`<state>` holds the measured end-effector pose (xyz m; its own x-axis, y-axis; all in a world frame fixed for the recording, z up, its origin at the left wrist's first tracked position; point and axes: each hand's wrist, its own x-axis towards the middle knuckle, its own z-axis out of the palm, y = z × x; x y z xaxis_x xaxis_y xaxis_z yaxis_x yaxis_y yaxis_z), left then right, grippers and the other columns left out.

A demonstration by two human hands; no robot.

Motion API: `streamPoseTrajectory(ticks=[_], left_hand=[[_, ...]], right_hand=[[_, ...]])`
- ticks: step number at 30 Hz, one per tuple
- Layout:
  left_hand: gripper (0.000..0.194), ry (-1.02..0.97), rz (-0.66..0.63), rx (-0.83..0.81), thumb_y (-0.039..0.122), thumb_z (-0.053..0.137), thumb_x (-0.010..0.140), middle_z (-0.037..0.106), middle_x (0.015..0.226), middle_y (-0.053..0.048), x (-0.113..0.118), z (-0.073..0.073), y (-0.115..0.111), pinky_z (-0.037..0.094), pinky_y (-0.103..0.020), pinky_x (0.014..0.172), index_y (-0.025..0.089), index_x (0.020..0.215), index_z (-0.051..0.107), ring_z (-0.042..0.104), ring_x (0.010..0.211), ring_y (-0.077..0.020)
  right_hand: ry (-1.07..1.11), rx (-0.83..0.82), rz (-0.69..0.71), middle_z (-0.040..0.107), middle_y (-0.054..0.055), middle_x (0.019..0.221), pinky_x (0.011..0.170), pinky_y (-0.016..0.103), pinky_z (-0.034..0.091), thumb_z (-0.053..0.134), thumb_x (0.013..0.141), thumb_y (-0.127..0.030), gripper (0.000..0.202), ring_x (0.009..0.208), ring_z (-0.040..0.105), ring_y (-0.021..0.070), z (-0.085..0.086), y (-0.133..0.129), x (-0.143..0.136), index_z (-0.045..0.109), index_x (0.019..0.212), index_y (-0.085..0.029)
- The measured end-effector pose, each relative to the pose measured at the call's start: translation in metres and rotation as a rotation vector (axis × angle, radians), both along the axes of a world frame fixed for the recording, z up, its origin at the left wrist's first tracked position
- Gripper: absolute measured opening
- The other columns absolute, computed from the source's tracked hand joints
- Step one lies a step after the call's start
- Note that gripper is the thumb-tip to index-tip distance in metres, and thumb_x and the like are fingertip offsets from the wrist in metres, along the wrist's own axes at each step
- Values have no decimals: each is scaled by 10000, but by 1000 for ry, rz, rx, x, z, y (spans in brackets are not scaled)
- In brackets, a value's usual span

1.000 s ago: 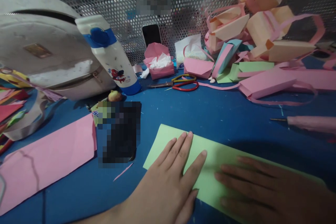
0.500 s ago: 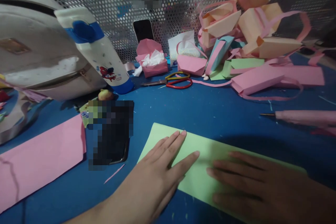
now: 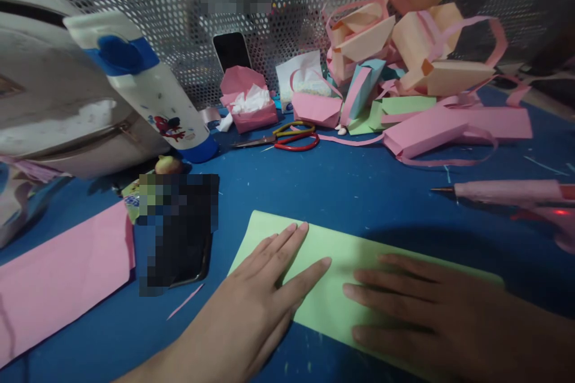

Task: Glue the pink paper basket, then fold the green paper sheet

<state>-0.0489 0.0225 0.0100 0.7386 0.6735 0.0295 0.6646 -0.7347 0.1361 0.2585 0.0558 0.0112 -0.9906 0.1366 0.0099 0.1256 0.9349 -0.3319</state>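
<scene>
A light green sheet of paper (image 3: 335,293), apparently folded into a long strip, lies slantwise on the blue table (image 3: 287,185). My left hand (image 3: 260,305) rests flat on its left part, fingers stretched toward the far edge and thumb apart. Over the right part my right hand (image 3: 426,311) lies with its fingers spread and pointing left. Neither hand grips anything. The sheet's right end is partly hidden under my right hand and its shadow.
Left are a pink paper piece (image 3: 81,281), a dark phone (image 3: 197,251) and a bottle (image 3: 166,102). Scissors (image 3: 283,136) lie behind, near a pink tissue box (image 3: 251,116). Folded paper bags (image 3: 422,66) pile up back right. A pink glue gun (image 3: 507,190) points left.
The whole scene has shifted slightly left as the view turned, showing more of the glue gun. Both hands stay spread on the green paper in nearly the same places.
</scene>
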Motion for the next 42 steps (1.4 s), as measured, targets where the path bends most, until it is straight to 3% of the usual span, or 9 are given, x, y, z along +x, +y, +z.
streamPoseTrajectory(ticks=[5,10,12,15,24,32,38,42], left_hand=[[528,-2,-31,195,72,321,991,353,1564,-168,4,-3,-11,438,-461,1092,179,1505,380,346,1438,-290],[434,148,-38,446,230,308,1050,535,1436,-160,6,-1,-34,197,-464,1207,86,1408,506,442,1377,-296],[476,212,-21,455,345,307,1062,517,1453,-157,6,-2,-42,114,-522,1211,97,1427,486,422,1383,-326],[552,236,42,423,455,256,1058,451,1507,-160,7,-7,-50,102,-618,1178,124,1457,443,349,1415,-364],[492,207,120,392,378,363,1048,403,1539,-160,11,-16,-57,124,-668,1145,151,1483,394,287,1440,-369],[490,196,136,401,382,374,1043,408,1537,-152,12,-17,-57,122,-673,1148,161,1478,404,285,1443,-367],[530,239,111,450,385,461,1015,395,1535,-196,12,-19,-57,136,-718,1124,132,1477,406,291,1432,-414],[527,259,113,454,408,449,1019,395,1538,-184,12,-19,-57,143,-716,1129,148,1476,412,294,1435,-406]], right_hand=[[16,25,0,273,26,1593,1227,386,168,484,997,-453,631,1456,302,201,-1,2,0,276,1554,-240],[40,-1,-4,350,39,1561,1200,363,271,515,971,-504,669,1421,377,210,-1,3,-2,300,1546,-237],[46,-22,-3,366,32,1556,1195,363,285,514,971,-507,664,1414,393,209,-1,3,-3,303,1544,-247],[95,-63,-21,444,21,1518,1180,346,316,525,975,-466,619,1392,431,195,-2,3,-4,341,1529,-260],[30,117,36,471,28,1501,1183,351,308,473,941,-621,734,1410,404,218,-7,4,-4,328,1537,-218],[115,45,-20,519,34,1468,1174,345,319,450,984,-535,612,1398,422,199,-6,2,-5,378,1516,-241],[82,56,-5,478,32,1495,1162,344,345,477,954,-592,679,1395,426,205,-6,3,-7,361,1523,-239],[134,16,-49,496,17,1481,1159,331,348,481,981,-509,573,1387,437,184,-4,3,-7,408,1498,-273]])
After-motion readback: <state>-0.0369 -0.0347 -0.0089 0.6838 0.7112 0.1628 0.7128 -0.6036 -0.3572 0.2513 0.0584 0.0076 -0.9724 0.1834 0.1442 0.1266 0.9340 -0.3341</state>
